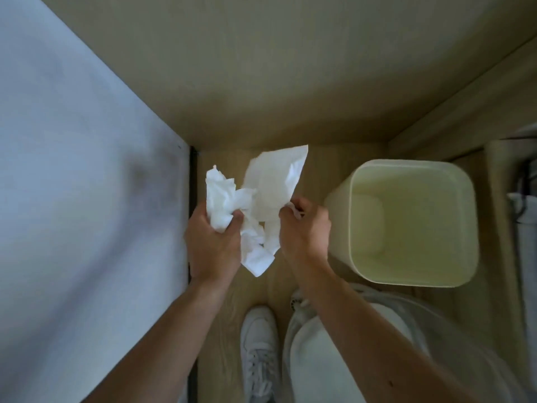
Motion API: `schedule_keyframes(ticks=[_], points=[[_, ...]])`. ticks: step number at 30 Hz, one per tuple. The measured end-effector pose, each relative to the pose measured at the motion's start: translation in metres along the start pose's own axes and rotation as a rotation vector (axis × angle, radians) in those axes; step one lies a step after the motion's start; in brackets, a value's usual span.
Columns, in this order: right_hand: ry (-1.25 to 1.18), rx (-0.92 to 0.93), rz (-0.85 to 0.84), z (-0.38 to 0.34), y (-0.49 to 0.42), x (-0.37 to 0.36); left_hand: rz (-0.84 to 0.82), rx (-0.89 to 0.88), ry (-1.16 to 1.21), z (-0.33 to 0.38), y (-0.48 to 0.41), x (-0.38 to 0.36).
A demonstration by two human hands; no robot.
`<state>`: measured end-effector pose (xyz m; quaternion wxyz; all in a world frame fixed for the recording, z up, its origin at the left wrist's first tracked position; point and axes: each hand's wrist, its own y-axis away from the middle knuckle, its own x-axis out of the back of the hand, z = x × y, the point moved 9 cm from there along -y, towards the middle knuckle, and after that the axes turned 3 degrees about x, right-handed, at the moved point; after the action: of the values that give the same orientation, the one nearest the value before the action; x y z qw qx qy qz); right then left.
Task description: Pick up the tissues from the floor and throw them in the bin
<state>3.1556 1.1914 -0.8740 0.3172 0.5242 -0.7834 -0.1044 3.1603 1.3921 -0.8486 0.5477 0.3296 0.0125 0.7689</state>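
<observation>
Two hands up, both full: our left hand (213,242) clamps a crumpled tissue wad (222,199), our right hand (303,228) pinches a flatter tissue sheet (273,181). Both tissues hang above the floor (232,298), just left of the open bin (412,222).

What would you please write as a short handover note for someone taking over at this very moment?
Left hand: shut on a crumpled white paper tissue, held up off the floor.
Right hand: fingers pinching a flatter white tissue sheet; more crumpled tissue hangs between the two hands.
The pale cream square plastic bin stands open and looks empty, to the right of the right hand.
Done: tissues are picked up; no others show on the light wooden floor in view.
Left: carry both handfuls right, over the bin, and let go.
</observation>
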Motion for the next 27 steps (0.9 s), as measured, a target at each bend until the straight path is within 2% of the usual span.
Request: schedule_keyframes(ticks=[3, 7, 10, 16, 19, 24, 27], points=[[0.001, 0.117, 0.103, -0.039, 0.023, 0.078, -0.155, -0.053, 0.118, 0.062, 0.036, -0.032], [0.008, 0.104, 0.238, -0.046, 0.039, 0.175, -0.335, -0.109, 0.122, 0.121, 0.089, -0.095], [0.049, 0.052, 0.277, -0.032, 0.04, 0.224, -0.441, -0.055, 0.096, 0.129, 0.119, -0.143], [0.186, -0.056, 0.293, 0.019, 0.018, 0.26, -0.517, 0.067, -0.012, 0.103, 0.14, -0.205], [0.222, -0.067, 0.245, 0.037, -0.004, 0.257, -0.535, 0.088, -0.065, 0.093, 0.138, -0.217], [0.131, -0.18, -0.045, 0.066, -0.03, 0.235, -0.71, 0.202, -0.108, 0.07, 0.139, -0.217], [0.136, -0.119, -0.057, 0.061, -0.015, 0.247, -0.705, 0.152, -0.155, 0.073, 0.146, -0.194]])
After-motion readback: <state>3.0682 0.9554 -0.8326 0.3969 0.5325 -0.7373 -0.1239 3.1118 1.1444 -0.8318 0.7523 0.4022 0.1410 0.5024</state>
